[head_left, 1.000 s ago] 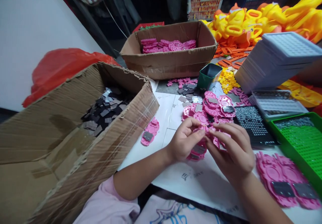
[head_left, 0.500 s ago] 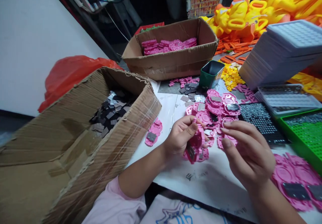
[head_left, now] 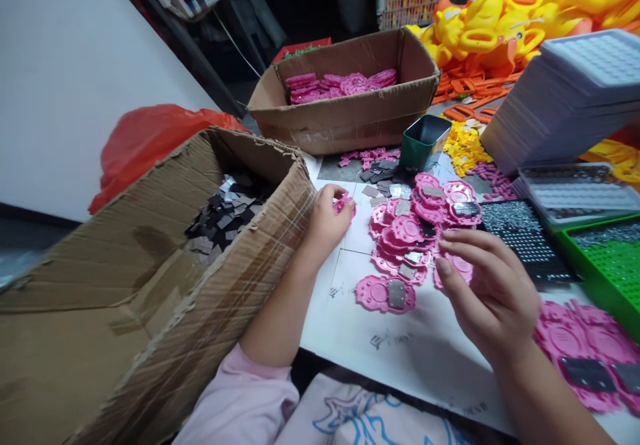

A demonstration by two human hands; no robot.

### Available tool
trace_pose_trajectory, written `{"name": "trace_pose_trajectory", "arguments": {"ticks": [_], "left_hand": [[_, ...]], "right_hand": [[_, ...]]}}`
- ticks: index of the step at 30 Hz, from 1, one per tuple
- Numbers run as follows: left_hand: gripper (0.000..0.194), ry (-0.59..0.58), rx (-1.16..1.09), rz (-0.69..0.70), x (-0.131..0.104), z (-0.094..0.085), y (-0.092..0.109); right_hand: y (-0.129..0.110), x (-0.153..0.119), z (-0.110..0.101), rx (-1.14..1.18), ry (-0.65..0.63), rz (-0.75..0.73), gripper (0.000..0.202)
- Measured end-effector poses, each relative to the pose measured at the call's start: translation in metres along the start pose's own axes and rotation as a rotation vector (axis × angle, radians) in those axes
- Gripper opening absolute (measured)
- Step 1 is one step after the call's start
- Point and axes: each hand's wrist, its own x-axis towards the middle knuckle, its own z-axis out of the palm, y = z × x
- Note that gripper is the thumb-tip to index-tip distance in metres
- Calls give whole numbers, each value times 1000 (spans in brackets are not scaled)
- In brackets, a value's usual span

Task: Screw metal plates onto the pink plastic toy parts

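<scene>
My left hand (head_left: 330,219) is closed on a pink plastic piece (head_left: 345,205) near the left edge of the white sheet, beside the cardboard box. My right hand (head_left: 493,291) hovers at the right of the pink pile, fingers apart and curved, with nothing seen between them. Several pink pieces with grey plates lie in a pile (head_left: 407,231) between the hands. A single pink piece with a grey plate (head_left: 380,293) lies flat in front of that pile. More pink pieces with dark plates (head_left: 575,341) sit at the right, beyond my right wrist.
A large cardboard box (head_left: 240,285) with dark plates stands at the left; another box (head_left: 345,118) holds pink pieces behind. A green tin (head_left: 425,145), black tray (head_left: 530,241), green tray (head_left: 605,271) and stacked white trays (head_left: 560,98) stand at the back and right.
My left hand has moved left and away from the pile, now holding a piece where a lone pink piece lay. The piece in front of the pile now lies uncovered. My right hand barely moved.
</scene>
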Motion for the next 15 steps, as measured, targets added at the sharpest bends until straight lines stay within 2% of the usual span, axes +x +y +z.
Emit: {"name": "trace_pose_trajectory", "arguments": {"ticks": [2, 4, 9, 15], "left_hand": [[13, -7, 51, 26, 3, 3, -3], [15, -15, 118, 50, 6, 5, -4], [18, -81, 275, 101, 11, 15, -9], [21, -116, 344, 179, 11, 16, -7]], "right_hand": [[0, -1, -1, 42, -6, 28, 24], [0, -1, -3, 168, 32, 116, 22], [7, 3, -8, 523, 291, 410, 11], [11, 13, -11, 553, 456, 491, 15]]}}
